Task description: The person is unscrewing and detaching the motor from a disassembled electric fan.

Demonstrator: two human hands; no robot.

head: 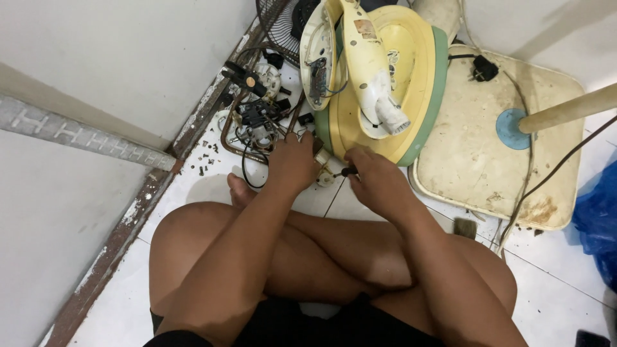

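I sit cross-legged on a white tiled floor. My left hand rests on a small cream part at the foot of a tilted yellow and green fan base, holding it down. My right hand grips a thin black-handled tool whose tip points at that part. A cream fan neck piece leans across the yellow base, with an open cover showing wires beside it.
A stripped fan motor with wires and copper-coloured bars lies to the left near a wall edge, with small screws scattered around. A dirty cream square base with a pole and plug sits on the right. Blue plastic bag far right.
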